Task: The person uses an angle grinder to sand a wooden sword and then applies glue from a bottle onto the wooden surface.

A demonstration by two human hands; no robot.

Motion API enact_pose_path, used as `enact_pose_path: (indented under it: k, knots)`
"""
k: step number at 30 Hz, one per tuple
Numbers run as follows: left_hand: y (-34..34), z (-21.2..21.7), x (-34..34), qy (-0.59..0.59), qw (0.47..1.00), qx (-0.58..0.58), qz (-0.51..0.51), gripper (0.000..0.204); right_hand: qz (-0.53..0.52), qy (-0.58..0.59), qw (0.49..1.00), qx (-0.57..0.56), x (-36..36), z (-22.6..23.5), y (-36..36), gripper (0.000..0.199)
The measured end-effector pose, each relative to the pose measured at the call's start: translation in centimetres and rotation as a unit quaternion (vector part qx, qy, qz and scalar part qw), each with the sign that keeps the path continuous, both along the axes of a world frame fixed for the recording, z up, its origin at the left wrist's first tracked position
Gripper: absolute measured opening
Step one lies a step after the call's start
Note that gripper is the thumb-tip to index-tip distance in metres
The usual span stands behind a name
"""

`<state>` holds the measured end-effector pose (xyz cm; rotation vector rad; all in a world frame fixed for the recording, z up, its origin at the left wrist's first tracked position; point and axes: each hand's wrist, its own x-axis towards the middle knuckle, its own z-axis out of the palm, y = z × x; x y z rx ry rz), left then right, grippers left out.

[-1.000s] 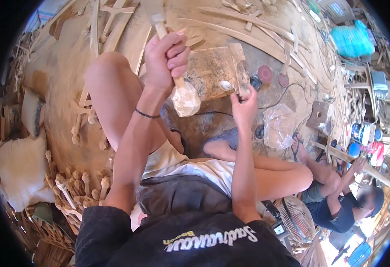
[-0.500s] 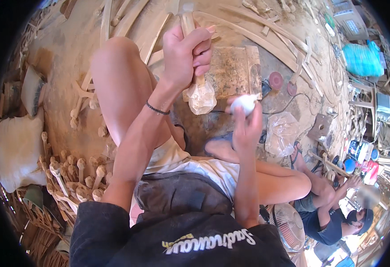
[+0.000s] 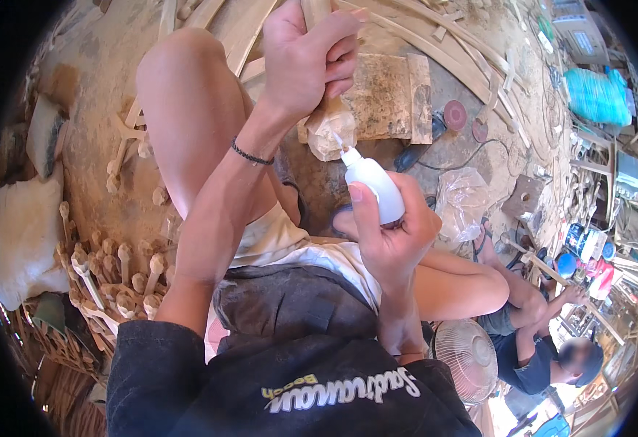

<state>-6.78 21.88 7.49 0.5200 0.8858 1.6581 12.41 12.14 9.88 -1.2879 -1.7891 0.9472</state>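
A seated woodworker's left hand is wrapped tight around the upper part of a pale wooden piece, whose lower end sits inside a crumpled clear plastic bag hanging just under the fist. The right hand is closed around a small white squeeze bottle, thumb pressed along its side, its pointed nozzle tilted up and left until it touches the bag at the hidden end of the wood. The bottle is up at the joint, so gluing appears to be at hand rather than finished; no bead of glue can be made out, and whether any has been squeezed out cannot be told. Beyond the hands, on the dusty floor, lies a worn wooden block beside a red sanding disc. To the near left a heap of carved wooden spoons suggests many pieces already shaped. At the near right a small fan stands close to another person's bent knee.
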Motion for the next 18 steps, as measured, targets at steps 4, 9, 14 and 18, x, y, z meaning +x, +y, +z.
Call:
enact_pose_path:
  k: [4, 9, 14, 18]
  knots:
    - [-0.07, 0.11, 0.13, -0.004, 1.0, -0.004, 0.0, 0.02, -0.016, 0.002, 1.0, -0.011, -0.48, -0.24, -0.24, 0.024]
    - [-0.2, 0.38, -0.03, -0.005, 1.0, 0.013, -0.002, 0.021, -0.02, 0.001, 1.0, -0.013, -0.28, -0.23, -0.66, 0.023]
    - [0.2, -0.17, -0.2, -0.013, 1.0, -0.009, 0.0, 0.024, -0.029, 0.006, 1.0, -0.01, -0.42, -0.06, -0.82, 0.022]
    - [0.31, -0.27, -0.22, -0.015, 1.0, 0.012, 0.002, 0.024, -0.031, 0.036, 0.999, -0.014, -0.74, -0.34, -0.71, 0.019]
